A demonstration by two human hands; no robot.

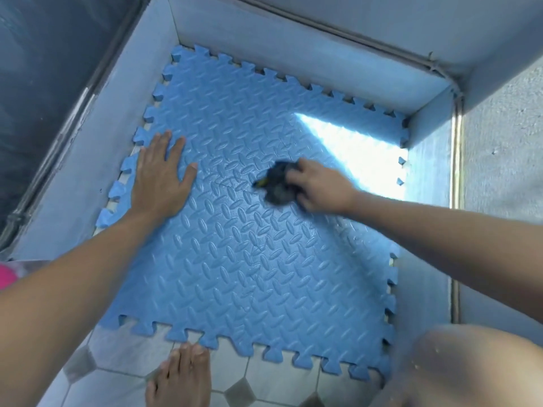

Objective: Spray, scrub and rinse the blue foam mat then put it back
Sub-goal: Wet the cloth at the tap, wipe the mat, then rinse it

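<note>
The blue foam mat (249,259), with a raised tread pattern and puzzle-tooth edges, lies flat on the tiled floor in a walled corner. My left hand (160,177) rests palm down on the mat near its left edge, fingers spread. My right hand (317,186) is closed on a dark scrubbing pad (276,183), which is pressed against the middle of the mat and looks motion-blurred. A bright patch of sunlight falls across the mat's right side.
Low grey walls (293,45) border the mat on the far and left sides, with a metal strip (457,171) along the right edge. My bare foot (182,377) stands on the floor tiles at the mat's near edge. My knee (470,365) fills the lower right. A pink object (6,277) shows at far left.
</note>
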